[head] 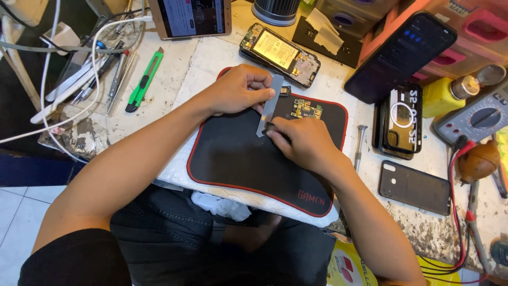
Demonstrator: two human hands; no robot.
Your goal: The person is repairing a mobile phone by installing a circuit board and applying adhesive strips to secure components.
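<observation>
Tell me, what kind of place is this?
Probably a phone repair bench. An opened phone shows its battery, a small circuit board lies on the black mat, and a multimeter sits nearby.

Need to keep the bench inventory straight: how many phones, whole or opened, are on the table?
5: opened phone above the mat, phone top left, dark phone leaning right, cased phone, face-down phone. Others may be hidden.

Hands (238,90) grip metal strip (270,103) (on mat (238,159))
</observation>
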